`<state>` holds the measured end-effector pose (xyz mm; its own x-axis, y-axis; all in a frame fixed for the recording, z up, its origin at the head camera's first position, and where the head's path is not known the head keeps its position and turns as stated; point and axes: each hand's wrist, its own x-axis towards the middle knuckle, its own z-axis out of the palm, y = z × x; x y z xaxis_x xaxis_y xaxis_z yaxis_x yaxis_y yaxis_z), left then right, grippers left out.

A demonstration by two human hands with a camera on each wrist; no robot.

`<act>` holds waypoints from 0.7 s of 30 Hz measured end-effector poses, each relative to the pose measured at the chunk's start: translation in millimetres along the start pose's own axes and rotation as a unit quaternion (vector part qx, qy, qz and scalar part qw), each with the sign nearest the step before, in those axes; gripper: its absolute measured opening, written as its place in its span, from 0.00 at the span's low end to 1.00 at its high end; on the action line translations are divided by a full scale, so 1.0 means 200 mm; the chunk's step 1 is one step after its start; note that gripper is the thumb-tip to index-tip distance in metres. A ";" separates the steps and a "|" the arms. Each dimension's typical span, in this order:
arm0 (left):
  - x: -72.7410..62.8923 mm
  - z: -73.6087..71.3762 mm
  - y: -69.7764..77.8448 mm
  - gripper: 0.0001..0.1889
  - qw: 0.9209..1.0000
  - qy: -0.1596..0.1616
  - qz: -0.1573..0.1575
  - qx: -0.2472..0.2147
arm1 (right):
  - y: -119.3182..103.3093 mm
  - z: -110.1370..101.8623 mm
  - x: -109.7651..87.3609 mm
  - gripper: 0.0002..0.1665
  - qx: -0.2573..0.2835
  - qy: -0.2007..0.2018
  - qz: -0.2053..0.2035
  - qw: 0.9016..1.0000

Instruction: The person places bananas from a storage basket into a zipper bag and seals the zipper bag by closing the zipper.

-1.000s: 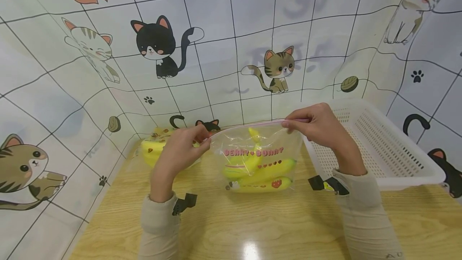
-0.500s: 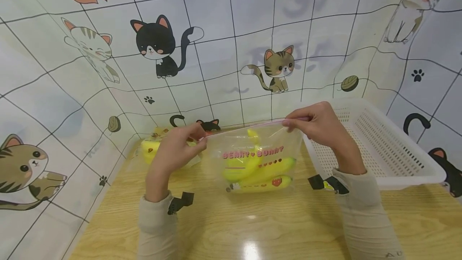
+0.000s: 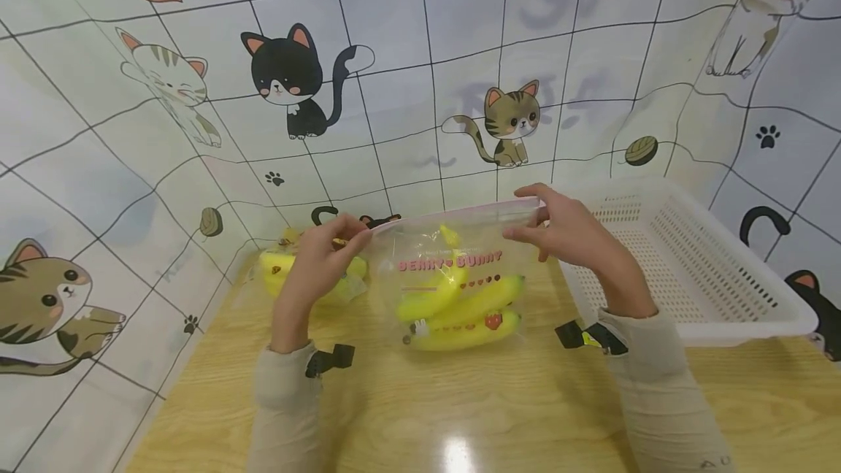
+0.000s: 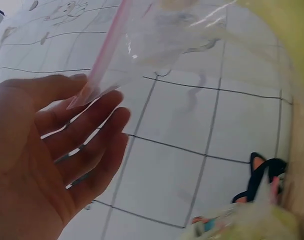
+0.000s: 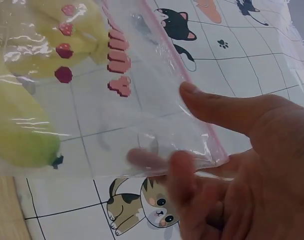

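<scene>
A clear zip bag (image 3: pixel 453 239) with a pink top edge and "BERRY BUNNY" lettering stands upright in the middle of the head view. Several yellow bananas (image 3: pixel 479 301) with greenish tips lie inside it. My left hand (image 3: pixel 325 258) pinches the bag's upper left corner between thumb and fingers, its other fingers spread loosely in the left wrist view. At the upper right corner, my right hand (image 3: pixel 568 232) holds the bag loosely, the thumb at the pink edge and fingers curled about the corner. One right fingertip (image 5: pixel 147 159) shows through the film.
Behind my left hand lies another clear printed bag (image 3: pixel 276 268) with yellow things in it. A white perforated basket (image 3: pixel 742 327) stands to the right. The wooden table (image 3: pixel 394 414) meets a wall covering (image 3: pixel 407 115) printed with cats.
My right hand has loosened its pinch and shifted left and up over the corner, thumb and fingers further apart. The bag's top edge has risen slightly, and the bag has shifted a little left.
</scene>
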<state>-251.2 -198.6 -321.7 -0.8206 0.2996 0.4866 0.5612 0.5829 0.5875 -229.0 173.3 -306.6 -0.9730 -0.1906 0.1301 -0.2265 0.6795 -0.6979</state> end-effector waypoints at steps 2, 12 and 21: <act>0.02 0.03 -0.04 0.10 0.999 0.017 -0.009 -0.042 | 0.01 0.02 0.02 0.60 0.026 -0.039 0.036 0.998; 0.08 0.22 -0.13 0.19 0.951 0.052 -0.196 -0.235 | 0.04 0.24 0.13 0.79 0.122 -0.032 0.103 0.987; 0.06 0.31 -0.18 0.44 0.921 -0.157 -0.273 -0.230 | 0.05 0.35 0.15 0.78 0.078 -0.043 0.117 0.989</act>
<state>-288.0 -169.8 -377.4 -0.9440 0.3031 -0.1306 -0.0170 0.3506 0.9364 -257.2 124.9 -359.2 -0.9892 -0.1051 -0.1025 0.0200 0.5952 -0.8034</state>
